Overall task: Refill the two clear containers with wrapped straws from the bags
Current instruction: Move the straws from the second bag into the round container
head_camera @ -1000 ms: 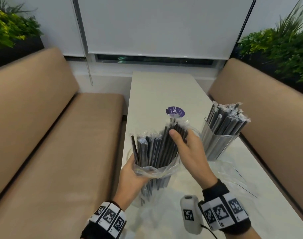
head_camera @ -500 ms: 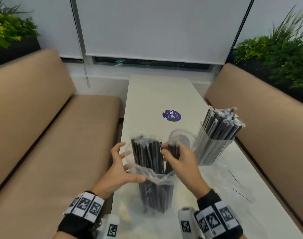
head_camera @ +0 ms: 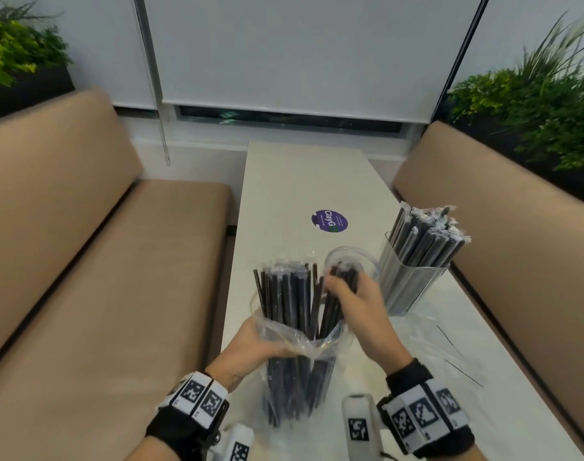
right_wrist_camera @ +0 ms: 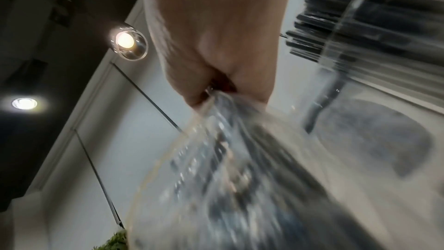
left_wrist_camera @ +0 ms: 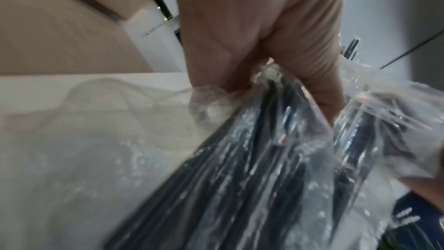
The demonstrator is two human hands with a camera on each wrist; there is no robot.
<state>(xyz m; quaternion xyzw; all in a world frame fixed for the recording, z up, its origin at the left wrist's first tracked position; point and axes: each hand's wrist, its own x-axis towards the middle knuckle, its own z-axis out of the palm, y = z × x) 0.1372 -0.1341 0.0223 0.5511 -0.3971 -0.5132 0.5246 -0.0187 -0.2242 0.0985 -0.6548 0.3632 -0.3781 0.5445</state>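
Observation:
A clear plastic bag (head_camera: pixel 297 387) of black wrapped straws (head_camera: pixel 287 294) stands upright on the white table's near end. My left hand (head_camera: pixel 270 349) grips the bag's open rim on its left side; the left wrist view shows the fingers (left_wrist_camera: pixel 240 83) curled into the plastic. My right hand (head_camera: pixel 337 287) grips a bunch of straws that leans right, out of the bag's mouth. Just behind that hand stands a round clear container (head_camera: pixel 353 257). To its right, a rectangular clear container (head_camera: pixel 403 287) is packed with wrapped straws (head_camera: pixel 426 234).
The narrow white table (head_camera: pixel 300 181) carries a purple round sticker (head_camera: pixel 329 221) at mid-length. Crumpled clear plastic (head_camera: pixel 433 347) and two thin dark strips lie on its right near part. Tan benches (head_camera: pixel 84 294) (head_camera: pixel 516 244) flank it, with plants behind.
The bag came down from the air and now stands on the table. My left hand let go, opened, then took the rim. My right hand kept its bunch and tilted it right.

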